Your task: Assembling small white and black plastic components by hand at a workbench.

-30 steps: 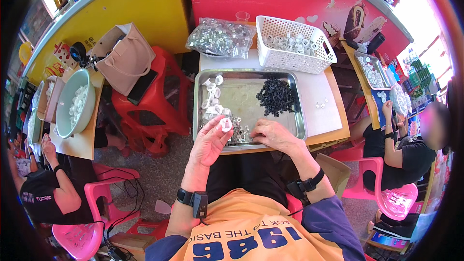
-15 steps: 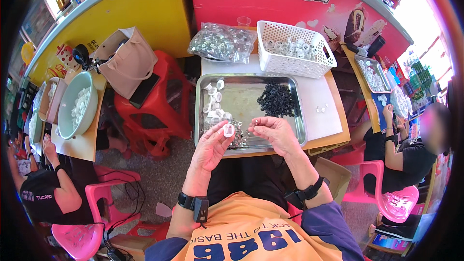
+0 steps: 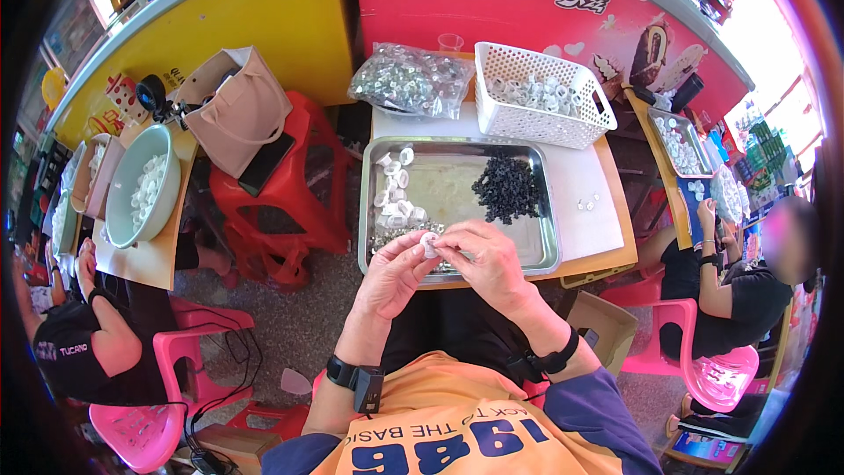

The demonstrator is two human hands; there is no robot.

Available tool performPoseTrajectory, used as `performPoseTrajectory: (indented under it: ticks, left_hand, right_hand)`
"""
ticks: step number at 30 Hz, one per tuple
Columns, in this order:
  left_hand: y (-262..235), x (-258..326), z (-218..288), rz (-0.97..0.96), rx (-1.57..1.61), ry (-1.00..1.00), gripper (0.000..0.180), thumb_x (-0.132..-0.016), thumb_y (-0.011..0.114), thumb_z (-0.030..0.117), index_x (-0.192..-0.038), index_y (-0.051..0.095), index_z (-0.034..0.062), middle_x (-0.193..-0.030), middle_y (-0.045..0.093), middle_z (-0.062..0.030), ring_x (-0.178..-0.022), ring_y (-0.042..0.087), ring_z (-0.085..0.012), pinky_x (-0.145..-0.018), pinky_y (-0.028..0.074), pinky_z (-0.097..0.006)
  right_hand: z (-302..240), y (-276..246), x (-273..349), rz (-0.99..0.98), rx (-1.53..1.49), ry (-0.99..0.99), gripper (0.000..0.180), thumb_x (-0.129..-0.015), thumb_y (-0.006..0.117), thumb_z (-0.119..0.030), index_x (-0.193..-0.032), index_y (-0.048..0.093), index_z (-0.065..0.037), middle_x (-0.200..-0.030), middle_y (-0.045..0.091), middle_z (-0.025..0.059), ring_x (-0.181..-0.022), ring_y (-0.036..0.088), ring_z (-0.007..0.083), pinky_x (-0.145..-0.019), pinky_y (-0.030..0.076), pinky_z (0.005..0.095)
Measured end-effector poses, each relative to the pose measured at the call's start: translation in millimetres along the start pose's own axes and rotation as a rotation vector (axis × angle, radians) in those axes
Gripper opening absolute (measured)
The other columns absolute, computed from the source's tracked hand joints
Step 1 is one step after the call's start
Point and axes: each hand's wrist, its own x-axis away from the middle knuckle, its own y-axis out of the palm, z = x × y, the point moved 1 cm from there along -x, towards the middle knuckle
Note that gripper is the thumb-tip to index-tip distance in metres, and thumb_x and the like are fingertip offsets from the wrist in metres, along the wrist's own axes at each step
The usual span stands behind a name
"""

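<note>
my left hand (image 3: 392, 281) pinches one white cap (image 3: 428, 244); right hand (image 3: 488, 266) touching, hold unclear; black pieces (image 3: 507, 187) lie loose; finished count i can't tell.

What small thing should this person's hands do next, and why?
I'd guess the right hand should press gently on the small white cap, while the left hand steadies it. The left hand grips the cap over the metal tray, and the right hand reaches right up to it. Whether the right hand holds another piece is hidden.
</note>
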Motion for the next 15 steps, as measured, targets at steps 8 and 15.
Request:
performPoseTrajectory:
  ticks: [8,15]
  left_hand:
    - [-2.3,0.5,-4.6,0.039,-0.047,0.021,0.019,-0.086,0.062,0.002,-0.105,0.062,0.0002,-0.104,0.065,-0.0108,-0.096,0.064,-0.0171,-0.083,0.055,-0.028]
    - [-5.1,1.1,-8.0,0.063,-0.048,0.017,0.02,-0.086,0.063,0.003,-0.106,0.062,0.0005,-0.104,0.065,-0.0105,-0.094,0.064,-0.0157,-0.079,0.056,-0.024]
  right_hand:
    - [1.3,-2.2,1.7,-0.076,0.199,-0.139,0.017,-0.076,0.069,-0.011,-0.093,0.068,-0.008,-0.087,0.058,0.0047,-0.083,0.057,0.0236,-0.073,0.044,0.0348]
    - [-8.9,-6.0,6.6,-0.095,0.32,-0.245,0.023,-0.076,0.07,-0.011,-0.097,0.066,-0.007,-0.086,0.055,0.0037,-0.083,0.056,0.0203,-0.075,0.041,0.0335]
